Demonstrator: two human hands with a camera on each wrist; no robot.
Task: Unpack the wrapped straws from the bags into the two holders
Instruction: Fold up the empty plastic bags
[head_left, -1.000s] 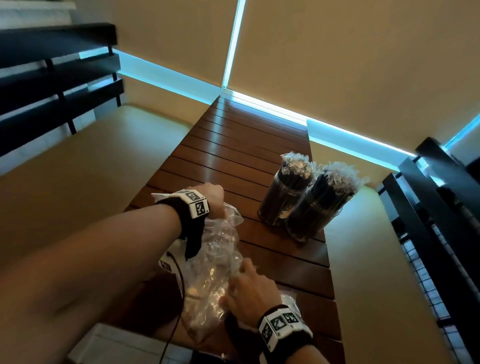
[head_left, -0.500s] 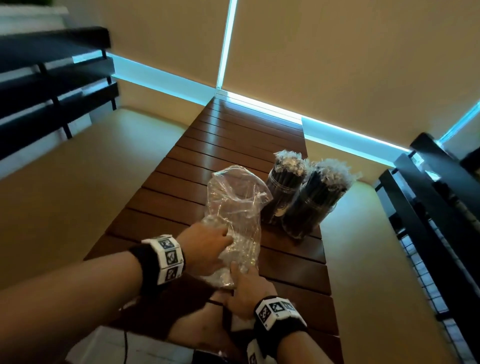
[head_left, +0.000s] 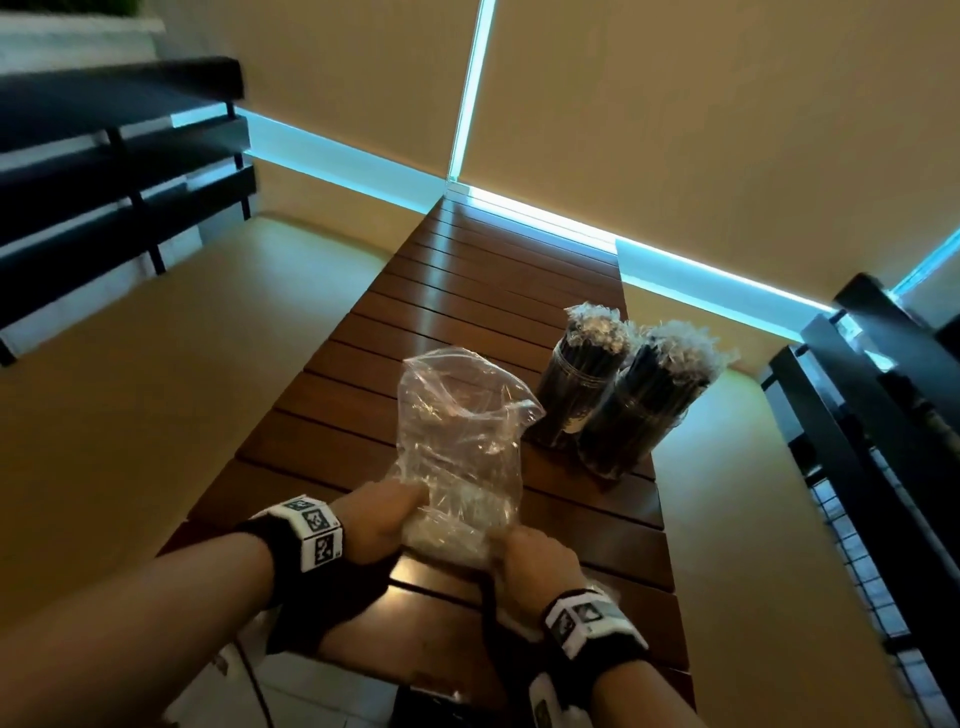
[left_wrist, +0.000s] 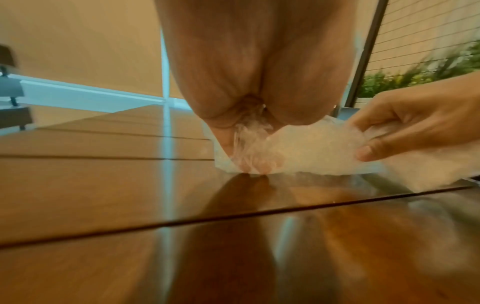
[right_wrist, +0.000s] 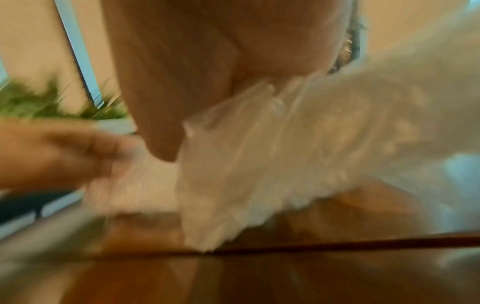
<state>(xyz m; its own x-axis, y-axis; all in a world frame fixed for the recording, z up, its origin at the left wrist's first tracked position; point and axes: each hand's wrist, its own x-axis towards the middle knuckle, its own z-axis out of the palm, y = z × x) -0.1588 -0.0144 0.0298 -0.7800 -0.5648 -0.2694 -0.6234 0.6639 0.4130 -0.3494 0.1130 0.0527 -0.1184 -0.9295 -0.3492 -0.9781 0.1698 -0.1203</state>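
Note:
A clear plastic bag (head_left: 460, 447) stands crumpled on the wooden slat table (head_left: 467, 291), its open mouth pointing away from me. My left hand (head_left: 382, 522) grips the bag's near left corner (left_wrist: 249, 150), and my right hand (head_left: 535, 558) pinches the near right corner (right_wrist: 233, 164). No straws show inside the bag. Two dark round holders (head_left: 579, 384) (head_left: 641, 410), packed with wrapped black straws, stand side by side at the table's right edge, just beyond the bag.
Beige cushioned benches (head_left: 156, 415) flank the table on both sides. Black slatted backrests (head_left: 104, 171) stand at the left and right. Roller blinds cover the windows behind. The far half of the table (head_left: 493, 270) holds nothing.
Both hands moved to the bag's near end and turned it, so it went from a crumpled heap near me to standing with its mouth facing away.

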